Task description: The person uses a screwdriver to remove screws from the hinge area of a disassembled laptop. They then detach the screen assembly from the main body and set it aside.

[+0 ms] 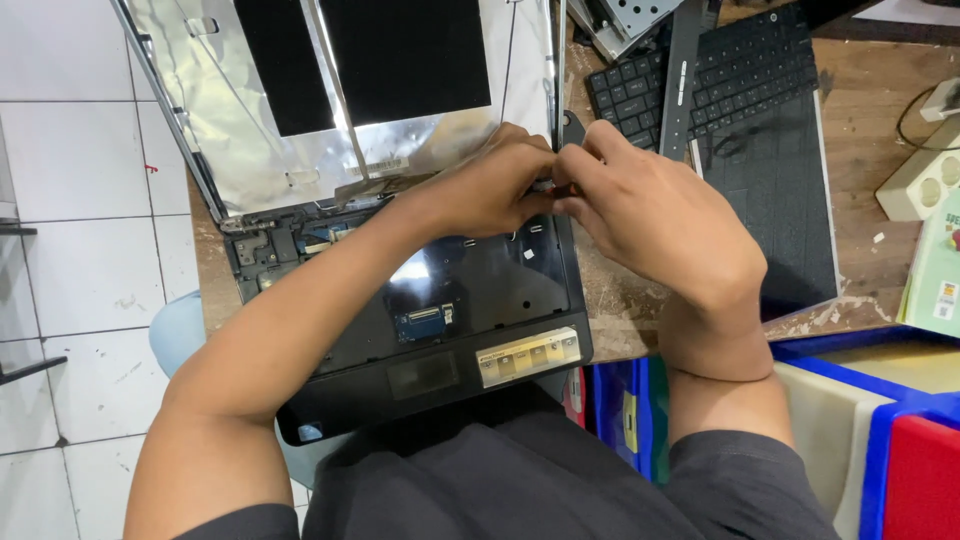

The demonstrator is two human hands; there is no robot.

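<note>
Pinching a small part (too hidden to identify) at the black dismantled laptop base's (450,300) hinge corner, both hands' fingers (560,185) are best kept steady.

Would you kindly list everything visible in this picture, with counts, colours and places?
Laptop base: one, black, keyboard removed, on the desk under the hands.
Lid back panel: one, silver foil with black patches, opened flat beyond the base.
Sticker strip: one, pale, on the base's near right corner.
Second laptop: one, black, on the desk to the right.
Metal bracket: one, grey, top edge.
Wooden desk: one, brown, scuffed.
Power strip: one, cream, right edge.
Bins: blue, cream and red, lower right.
Tiled floor: white, left.
Left hand: fingers at the base's far right hinge corner; what they pinch is hidden.
Right hand: meeting the left there.
</note>
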